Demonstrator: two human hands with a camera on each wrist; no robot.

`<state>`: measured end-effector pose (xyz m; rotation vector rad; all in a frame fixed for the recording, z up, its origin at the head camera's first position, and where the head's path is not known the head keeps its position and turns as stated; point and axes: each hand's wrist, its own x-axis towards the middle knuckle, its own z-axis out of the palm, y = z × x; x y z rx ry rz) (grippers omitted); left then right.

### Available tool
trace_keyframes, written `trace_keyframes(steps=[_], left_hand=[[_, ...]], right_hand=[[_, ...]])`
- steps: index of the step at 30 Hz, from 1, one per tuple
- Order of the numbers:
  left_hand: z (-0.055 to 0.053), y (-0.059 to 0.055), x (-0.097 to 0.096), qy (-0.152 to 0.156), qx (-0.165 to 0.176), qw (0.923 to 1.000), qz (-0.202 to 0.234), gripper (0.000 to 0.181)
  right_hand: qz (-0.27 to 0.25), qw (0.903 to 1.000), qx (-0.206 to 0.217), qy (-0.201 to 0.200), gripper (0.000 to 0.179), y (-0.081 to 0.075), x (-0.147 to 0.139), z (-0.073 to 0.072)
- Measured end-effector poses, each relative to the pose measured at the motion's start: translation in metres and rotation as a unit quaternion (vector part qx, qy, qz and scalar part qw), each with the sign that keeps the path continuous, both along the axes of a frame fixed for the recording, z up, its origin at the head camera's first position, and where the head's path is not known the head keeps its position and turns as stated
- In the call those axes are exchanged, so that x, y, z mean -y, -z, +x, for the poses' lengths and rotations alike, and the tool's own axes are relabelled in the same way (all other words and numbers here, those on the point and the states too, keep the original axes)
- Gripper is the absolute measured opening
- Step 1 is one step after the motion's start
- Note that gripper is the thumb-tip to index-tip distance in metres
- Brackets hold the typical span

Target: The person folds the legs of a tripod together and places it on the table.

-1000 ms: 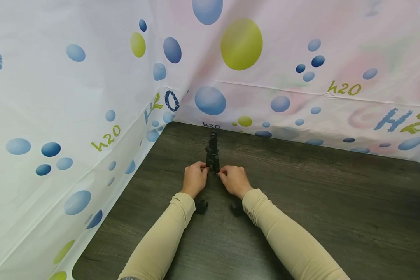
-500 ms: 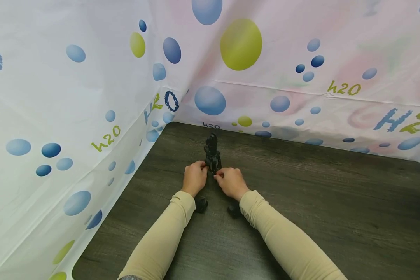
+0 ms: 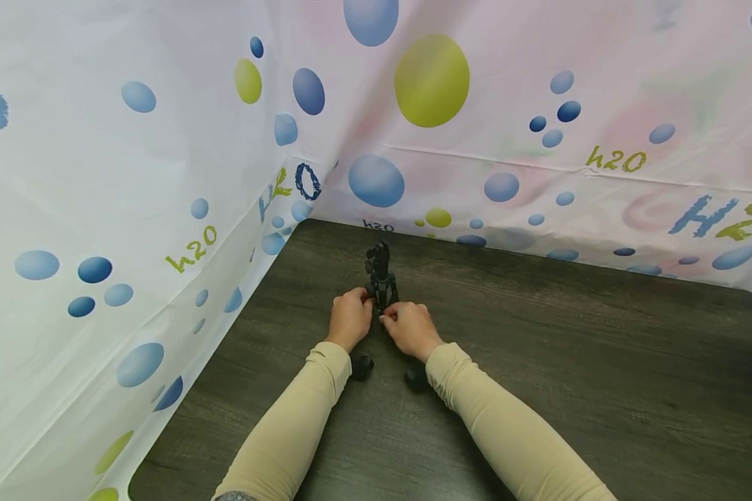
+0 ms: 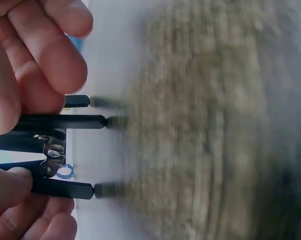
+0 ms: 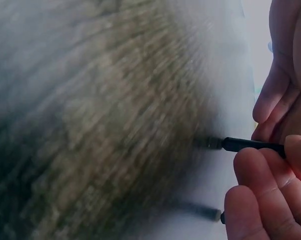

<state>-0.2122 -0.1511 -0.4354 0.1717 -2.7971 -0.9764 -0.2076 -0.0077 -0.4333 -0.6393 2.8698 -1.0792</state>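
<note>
Nearest, tan sleeves (image 3: pixel 288 424) w/ a dark rounded piece (image 3: pixel 361 367) by each wrist, over a dark wood-grain bench (image 3: pixel 570 362). Past those, L hand (image 3: pixel 350 320) pinches one leg (image 4: pixel 63 188) of a black tripod (image 3: pixel 381 263), R hand (image 3: pixel 411 328) pinches another; hands close but apart. Tripod's upright, just beyond & b/w them, toward bench's far edge; can't tell if leg ends (image 4: pixel 89 192) touch down, too blurry. Behind: white backdrop (image 3: pixel 539 42) w/ blue & yellow-green dots, plus "h2O" txt.
</note>
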Motion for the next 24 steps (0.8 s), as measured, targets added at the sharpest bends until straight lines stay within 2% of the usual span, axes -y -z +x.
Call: trace_keyframes(steps=[7, 13, 17, 22, 24], left_hand=[[0.001, 0.0, -0.001, 0.003, -0.001, 1.0, 0.004, 0.013], [0.006, 0.001, 0.004, 0.02, -0.011, 0.9995, 0.02, 0.018], [0.013, -0.005, 0.01, 0.038, -0.004, 0.9985, 0.039, 0.026], [0.025, -0.012, 0.011, 0.071, 0.023, 0.9962, 0.045, 0.024], [0.029, -0.013, 0.01, 0.088, 0.018, 0.9952, 0.04, 0.024]], right_hand=[[-0.003, 1.0, 0.002, 0.004, 0.014, 0.001, 0.002, 0.001], [-0.012, 0.9991, 0.039, -0.005, 0.016, -0.002, -0.005, 0.0], [-0.022, 0.9984, 0.047, 0.02, 0.016, -0.005, -0.013, -0.004], [-0.039, 0.997, 0.025, 0.062, 0.021, -0.004, -0.018, -0.009], [-0.044, 0.9965, 0.022, 0.067, 0.026, -0.003, -0.018, -0.01]])
